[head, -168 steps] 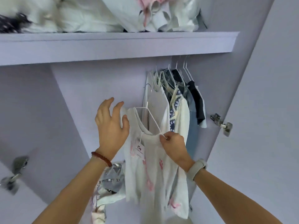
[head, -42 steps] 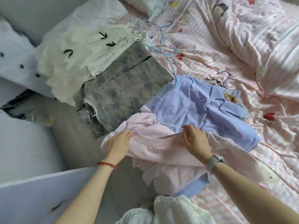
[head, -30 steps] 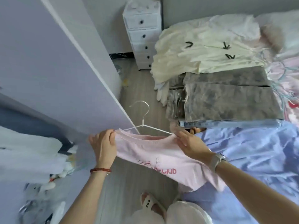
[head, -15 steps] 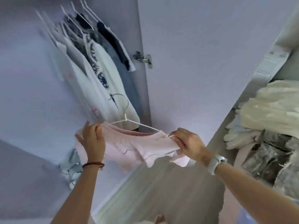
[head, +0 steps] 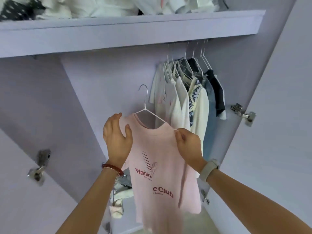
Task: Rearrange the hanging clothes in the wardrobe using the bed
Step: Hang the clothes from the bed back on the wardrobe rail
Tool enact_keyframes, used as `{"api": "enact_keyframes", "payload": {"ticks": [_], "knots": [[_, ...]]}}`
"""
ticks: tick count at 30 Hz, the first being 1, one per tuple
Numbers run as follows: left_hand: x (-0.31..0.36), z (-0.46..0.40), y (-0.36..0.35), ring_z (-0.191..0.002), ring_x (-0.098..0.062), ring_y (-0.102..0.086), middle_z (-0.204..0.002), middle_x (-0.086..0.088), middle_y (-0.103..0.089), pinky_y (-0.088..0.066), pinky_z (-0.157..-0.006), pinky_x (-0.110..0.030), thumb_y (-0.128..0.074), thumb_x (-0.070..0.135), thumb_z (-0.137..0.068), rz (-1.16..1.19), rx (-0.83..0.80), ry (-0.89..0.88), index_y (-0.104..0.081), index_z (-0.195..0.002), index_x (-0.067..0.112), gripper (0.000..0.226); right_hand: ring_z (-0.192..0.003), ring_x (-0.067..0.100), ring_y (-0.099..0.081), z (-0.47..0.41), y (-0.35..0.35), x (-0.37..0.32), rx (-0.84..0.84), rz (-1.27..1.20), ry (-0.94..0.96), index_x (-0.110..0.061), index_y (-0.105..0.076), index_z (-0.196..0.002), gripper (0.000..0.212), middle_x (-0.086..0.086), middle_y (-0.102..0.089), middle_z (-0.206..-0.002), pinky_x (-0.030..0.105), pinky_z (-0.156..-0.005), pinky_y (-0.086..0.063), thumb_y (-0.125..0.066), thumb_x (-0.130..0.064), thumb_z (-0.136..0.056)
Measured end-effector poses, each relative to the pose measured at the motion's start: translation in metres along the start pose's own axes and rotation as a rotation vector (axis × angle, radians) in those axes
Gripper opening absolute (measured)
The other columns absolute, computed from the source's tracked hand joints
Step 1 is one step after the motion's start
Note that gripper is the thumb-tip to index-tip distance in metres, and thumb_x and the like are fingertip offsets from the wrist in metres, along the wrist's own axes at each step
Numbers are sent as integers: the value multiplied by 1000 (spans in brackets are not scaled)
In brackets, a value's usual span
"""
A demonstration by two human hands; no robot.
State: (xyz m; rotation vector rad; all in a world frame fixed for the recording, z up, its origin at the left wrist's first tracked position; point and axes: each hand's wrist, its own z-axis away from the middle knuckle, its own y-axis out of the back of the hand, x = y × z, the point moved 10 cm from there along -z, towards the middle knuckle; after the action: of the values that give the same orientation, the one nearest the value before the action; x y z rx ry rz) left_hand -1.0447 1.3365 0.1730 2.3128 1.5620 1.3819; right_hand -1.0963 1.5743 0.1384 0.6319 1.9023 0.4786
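rail hidden behind shelf [head: 128,31]; pink shirt [head: 157,166] hem cut off below

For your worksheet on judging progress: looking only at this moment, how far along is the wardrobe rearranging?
Done: several garments already hang together at the right of the wardrobe. In hand: the left hand and right hand hold a pink T-shirt by its shoulders; its hanger hook is free, below the shelf. Left: hooking it up beside them.

We hold a pink T-shirt [head: 157,157] on a white wire hanger [head: 148,109] below the wardrobe shelf [head: 128,29]. Our left hand [head: 117,141] grips its left shoulder, our right hand [head: 189,146] pinches the right. Hanging clothes [head: 187,92] crowd together under the shelf's right end.
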Motion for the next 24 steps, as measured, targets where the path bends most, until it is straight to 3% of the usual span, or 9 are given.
{"api": "enact_keyframes", "payload": {"ticks": [2, 4, 7, 10, 14, 18, 24], "knots": [[21, -18, 14, -130, -34, -34, -135, -16, -45, -27, -108, -47, -48, 8, -87, -44, 41, -75, -47, -128, 3, 41, -50, 19, -37, -22, -8, -7, 40, -107, -63, -14, -43, -55, 38, 0, -42, -49, 31, -53, -28, -45, -12, -92], [48, -37, 26, -133, -35, -30, -138, -16, -42, -27, -106, -52, -49, 7, -84, -112, 90, -167, -48, -128, 5, 44, -50, 16, -29, -44, -12, -16, 84, -172, -98, -21, -27, -51, 46, -4, -30, -47, 30, -53, -22, -44, -9, -92], [90, -70, 34, -137, -37, -24, -143, -16, -37, -20, -108, -55, -51, 7, -83, -239, 158, -324, -46, -132, 10, 50, -48, 15, -28, -81, -11, -30, 162, -249, -92, -21, -24, -51, 48, -4, -29, -47, 33, -52, -14, -45, -7, -91], [116, -99, 31, -139, -38, -14, -149, -17, -27, -11, -111, -56, -52, 8, -80, -354, 202, -386, -38, -139, 14, 60, -48, 17, -32, -122, -12, -41, 210, -298, -78, -14, -34, -53, 41, -3, -32, -47, 31, -50, -18, -43, -8, -93], [120, -127, 15, -141, -36, -1, -154, -13, -10, -4, -112, -57, -53, 14, -82, -477, 220, -317, -20, -146, 20, 72, -61, 28, -47, -174, -13, -54, 281, -264, -73, 3, -60, -79, 29, 19, -55, -62, 29, -53, -20, -42, -13, -94], [117, -139, 12, -140, -35, 4, -151, -8, 3, -6, -111, -57, -56, 17, -82, -523, 257, -298, -9, -145, 22, 79, -84, 40, -58, -202, -32, -48, 256, -247, -130, 4, -59, -96, 28, 26, -63, -92, 29, -61, -31, -37, -14, -96], [112, -152, 7, -140, -32, 2, -154, -12, -11, -10, -107, -63, -59, 15, -79, -599, 263, -287, -13, -146, 23, 82, -105, 36, -55, -208, -61, -29, 201, -204, -136, -4, -53, -120, 30, 18, -58, -118, 37, -82, -43, -40, -12, -93]]}}
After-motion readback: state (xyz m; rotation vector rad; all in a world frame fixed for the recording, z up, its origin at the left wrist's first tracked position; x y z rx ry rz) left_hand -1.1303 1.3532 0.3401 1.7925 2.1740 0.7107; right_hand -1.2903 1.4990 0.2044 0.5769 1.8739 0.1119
